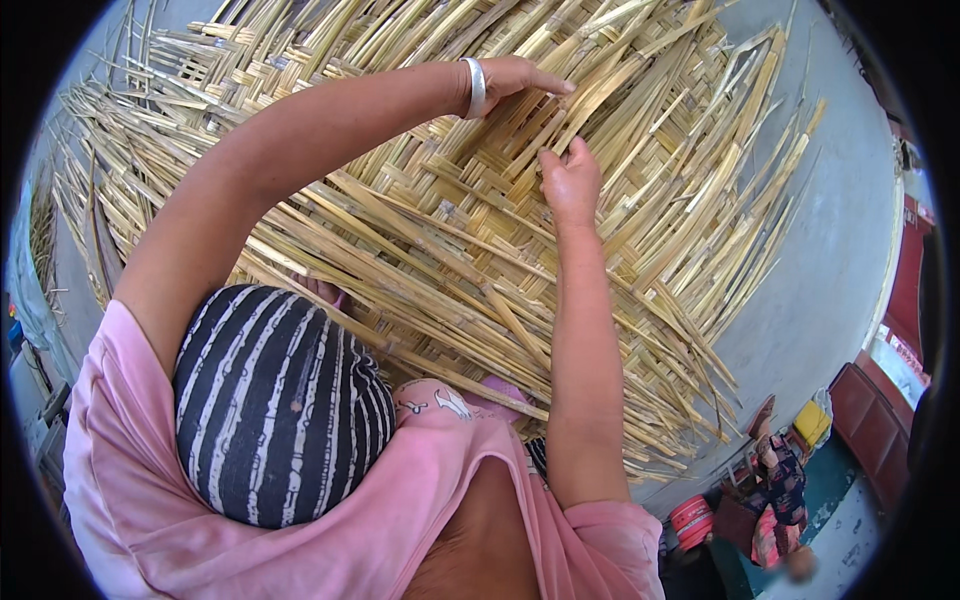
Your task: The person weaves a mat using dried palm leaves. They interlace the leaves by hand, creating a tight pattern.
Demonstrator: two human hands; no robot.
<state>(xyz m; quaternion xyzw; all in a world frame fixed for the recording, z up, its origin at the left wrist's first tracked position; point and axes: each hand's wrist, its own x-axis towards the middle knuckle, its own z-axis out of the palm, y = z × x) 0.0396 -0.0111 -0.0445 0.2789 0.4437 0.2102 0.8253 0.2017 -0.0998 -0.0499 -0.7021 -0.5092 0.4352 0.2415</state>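
Observation:
A large woven mat (470,205) of flat, straw-coloured split strips lies in front of me, with long loose ends fanning out around its weave. My left hand (515,82), wearing a silver bangle (474,88), reaches across to the far part of the mat. One finger stretches out over raised strips; its other fingers are mostly hidden. Just nearer and to the right, my right hand (572,185) is closed in a pinch on a strip (572,125). Between the hands, several strips stand up off the weave over a shaded gap.
A grey floor (830,250) surrounds the mat. At the lower right sit a person in dark patterned clothing (782,485), a red-and-white round container (692,522) and a yellow container (811,423). A dark striped bundle or cloth-covered shape (285,405) blocks part of the near left.

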